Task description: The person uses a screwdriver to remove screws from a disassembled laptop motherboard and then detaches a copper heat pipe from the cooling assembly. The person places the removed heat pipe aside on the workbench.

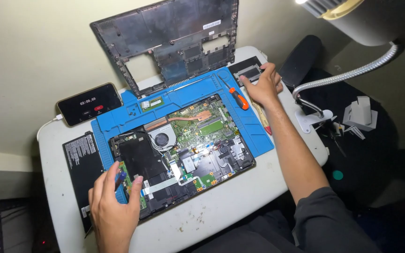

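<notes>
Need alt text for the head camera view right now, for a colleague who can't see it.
An opened laptop, circuit boards exposed, lies on a blue repair mat. The left hand rests at its near-left corner; the right hand reaches past an orange-handled screwdriver. The removed bottom cover leans against the wall.

electronics repair bench: opened laptop (183,150) on blue repair mat (118,122)

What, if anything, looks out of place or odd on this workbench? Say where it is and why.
The laptop lies open with its circuit boards and fan bare. Its bottom cover is off, propped upright against the wall behind the blue mat. A black battery pack lies loose beside the mat, near the left hand. Nothing looks spilled or broken.
</notes>
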